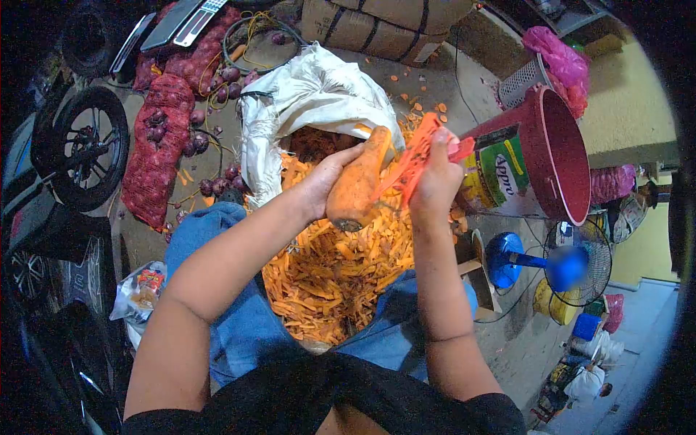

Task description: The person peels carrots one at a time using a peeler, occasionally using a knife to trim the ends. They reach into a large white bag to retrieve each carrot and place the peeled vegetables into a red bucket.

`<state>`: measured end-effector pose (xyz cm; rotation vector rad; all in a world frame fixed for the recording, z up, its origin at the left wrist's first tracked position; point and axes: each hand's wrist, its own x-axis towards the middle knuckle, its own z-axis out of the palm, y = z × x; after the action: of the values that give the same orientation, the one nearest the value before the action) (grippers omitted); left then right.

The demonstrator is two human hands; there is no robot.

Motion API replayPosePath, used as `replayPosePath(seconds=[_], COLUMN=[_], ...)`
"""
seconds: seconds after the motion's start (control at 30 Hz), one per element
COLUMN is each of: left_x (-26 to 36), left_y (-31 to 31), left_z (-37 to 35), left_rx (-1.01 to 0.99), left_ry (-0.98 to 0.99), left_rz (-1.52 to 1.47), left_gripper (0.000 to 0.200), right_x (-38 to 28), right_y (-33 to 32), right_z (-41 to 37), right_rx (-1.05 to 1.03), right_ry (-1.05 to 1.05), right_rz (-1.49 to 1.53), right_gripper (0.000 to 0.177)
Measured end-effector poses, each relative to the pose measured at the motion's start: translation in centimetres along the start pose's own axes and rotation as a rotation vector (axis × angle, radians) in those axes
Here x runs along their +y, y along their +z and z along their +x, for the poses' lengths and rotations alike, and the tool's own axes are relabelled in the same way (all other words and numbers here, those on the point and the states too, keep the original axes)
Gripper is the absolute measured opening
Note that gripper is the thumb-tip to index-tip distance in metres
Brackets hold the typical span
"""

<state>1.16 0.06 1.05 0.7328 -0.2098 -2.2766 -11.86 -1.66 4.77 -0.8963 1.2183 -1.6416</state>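
My left hand [324, 183] is wrapped round a thick carrot [353, 197], its broad dark end pointing down toward me. A strip of lighter orange shows along its upper right side. Just to the right, my right hand [437, 174] grips a red-orange plastic peeler [420, 156], which is close beside the carrot; whether its blade touches is unclear. Under both hands lies a large heap of orange peelings [333, 272] between my knees. Behind the carrot, a white woven sack [272, 127] stands open with dark orange carrots inside.
A red bucket [522, 163] lies tilted at the right, near a blue fan [540, 264]. Red net bags of onions [156, 163] and a wheel [90, 148] are at the left. Cartons [380, 32] stand at the back. Loose carrot slices [442, 107] dot the floor.
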Motion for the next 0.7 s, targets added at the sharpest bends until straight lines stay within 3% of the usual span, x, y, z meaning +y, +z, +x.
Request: replayPosePath(seconds=[0.13, 0.23, 0.53, 0.7], left_x=[-0.2, -0.7, -0.7, -0.5], left_y=[0.3, 0.1, 1.7, 1.6], left_z=[0.0, 0.4, 0.1, 0.1], left_rx=[0.021, 0.026, 0.142, 0.151], left_ry=[-0.01, 0.021, 0.032, 0.039], left_rz=[-0.133, -0.115, 0.094, 0.129], left_gripper=[0.041, 0.04, 0.038, 0.037], right_x=[-0.5, -0.2, 0.8, 1.2], right_y=[1.1, 1.1, 0.1, 0.2], right_z=[-2.4, -2.6, -0.8, -0.6], right_rx=[-0.128, -0.114, -0.124, -0.106], right_ry=[-0.212, -0.311, -0.137, -0.145], right_rz=[-0.216, -0.325, -0.507, -0.377], right_gripper=[0.019, 0.019, 0.019, 0.02])
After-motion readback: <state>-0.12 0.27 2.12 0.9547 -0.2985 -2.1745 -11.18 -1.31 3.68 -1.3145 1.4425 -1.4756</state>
